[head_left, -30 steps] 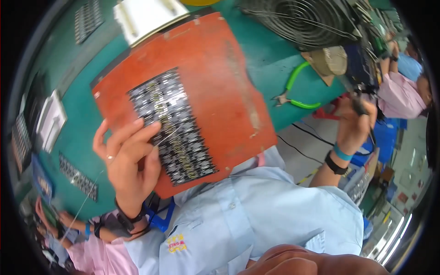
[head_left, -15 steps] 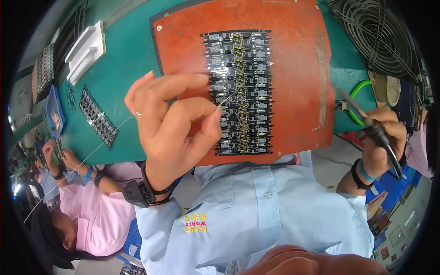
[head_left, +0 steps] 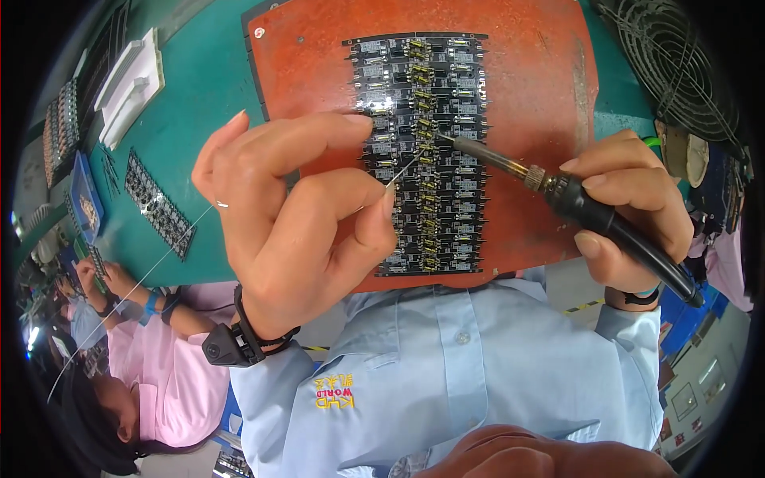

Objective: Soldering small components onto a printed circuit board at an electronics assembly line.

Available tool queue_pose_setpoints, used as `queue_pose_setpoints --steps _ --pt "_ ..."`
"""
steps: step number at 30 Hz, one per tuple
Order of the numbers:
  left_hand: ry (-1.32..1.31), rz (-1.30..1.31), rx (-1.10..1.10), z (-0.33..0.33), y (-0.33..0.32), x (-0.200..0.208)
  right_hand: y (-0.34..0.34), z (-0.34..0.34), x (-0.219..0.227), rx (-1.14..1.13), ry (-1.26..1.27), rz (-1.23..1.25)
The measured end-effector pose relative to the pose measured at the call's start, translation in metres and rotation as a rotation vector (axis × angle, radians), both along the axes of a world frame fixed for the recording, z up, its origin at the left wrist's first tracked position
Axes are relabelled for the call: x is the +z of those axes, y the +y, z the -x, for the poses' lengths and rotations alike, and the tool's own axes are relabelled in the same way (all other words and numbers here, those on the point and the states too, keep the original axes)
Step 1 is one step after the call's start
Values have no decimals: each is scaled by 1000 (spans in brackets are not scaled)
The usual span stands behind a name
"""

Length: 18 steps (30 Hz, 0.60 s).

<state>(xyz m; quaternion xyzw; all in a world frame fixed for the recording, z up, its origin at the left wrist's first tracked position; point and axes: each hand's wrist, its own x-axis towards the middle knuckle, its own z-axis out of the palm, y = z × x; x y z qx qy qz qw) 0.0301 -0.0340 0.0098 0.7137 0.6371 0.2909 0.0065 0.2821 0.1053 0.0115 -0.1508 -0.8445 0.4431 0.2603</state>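
A black circuit board panel (head_left: 382,70), filled with rows of small components, lies on an orange-red mat (head_left: 534,72). My left hand (head_left: 299,211) pinches a thin solder wire (head_left: 406,169) between thumb and forefinger, its end slanting to the yellowish parts along the panel's middle. The wire trails back across the palm and away to the lower left. My right hand (head_left: 637,199) grips the black handle of a soldering iron (head_left: 586,203). The iron's tip is over the panel's middle column, close to the wire's end; whether they touch I cannot tell.
On the green table (head_left: 211,80) at left lie another circuit board panel (head_left: 157,205), a white tray (head_left: 134,88) and a blue bin (head_left: 85,195) of small parts. A black fan grille (head_left: 665,64) stands at far right. A co-worker in a pink shirt (head_left: 187,382) sits at left.
My right hand has brought the soldering iron leftward from the mat's right side to the panel's middle. The left hand keeps its pinch on the wire, nearly in place.
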Motion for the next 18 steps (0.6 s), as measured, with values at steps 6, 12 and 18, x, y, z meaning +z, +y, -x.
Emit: queue_pose_setpoints --steps 6,12,18 --pt "-17 -10 1 0 0 -5 2 0 -2 11 -5 28" --pt "-3 -8 -1 0 0 -6 1 2 0 15 -18 -25" --pt "-16 -35 -4 3 -2 -4 5 0 3 20 -6 -71"
